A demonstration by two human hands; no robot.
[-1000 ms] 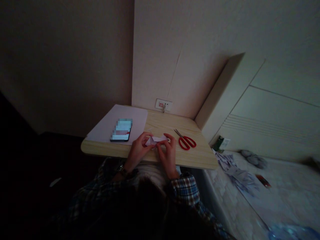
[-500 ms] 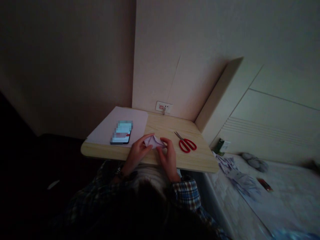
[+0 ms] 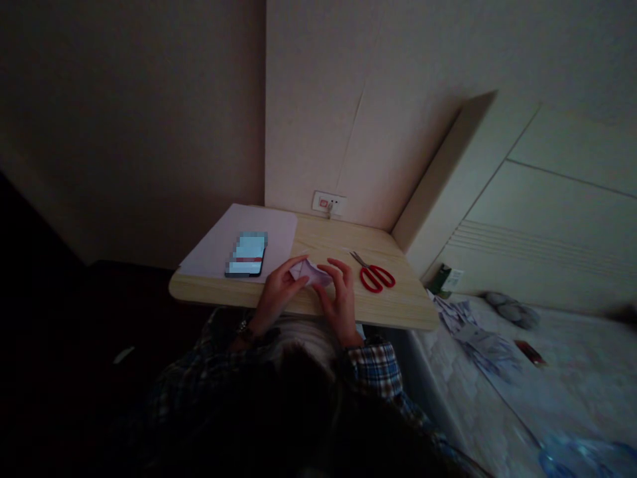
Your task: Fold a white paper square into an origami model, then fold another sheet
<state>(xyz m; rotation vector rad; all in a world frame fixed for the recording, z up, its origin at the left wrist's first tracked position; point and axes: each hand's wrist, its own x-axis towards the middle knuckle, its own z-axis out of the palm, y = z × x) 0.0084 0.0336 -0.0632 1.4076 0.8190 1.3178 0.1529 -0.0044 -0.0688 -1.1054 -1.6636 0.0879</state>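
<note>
A small folded piece of pale paper [image 3: 309, 271] is held between my hands, above the near edge of the wooden table [image 3: 323, 239]. My left hand [image 3: 279, 289] pinches its left end, thumb in front and fingers behind. On the other end, my right hand [image 3: 339, 295] has its thumb and fingers curved around the paper's right side. Red-handled scissors [image 3: 374, 275] lie to the right of my right hand, points toward the wall. Left of my hands, a lit phone [image 3: 247, 254] rests on white paper sheets [image 3: 209, 239].
A wall socket [image 3: 328, 203] with a plug sits just behind the table. To the right stands a bed [image 3: 572, 358] with crumpled paper strips [image 3: 485, 348], a grey bundle [image 3: 510, 309] and a green box [image 3: 442, 280] on it. A white scrap [image 3: 123, 355] lies on the dark floor.
The fingers of my right hand have lifted and spread slightly at the paper's right end. My left hand keeps its pinch. The whole view has shifted a little.
</note>
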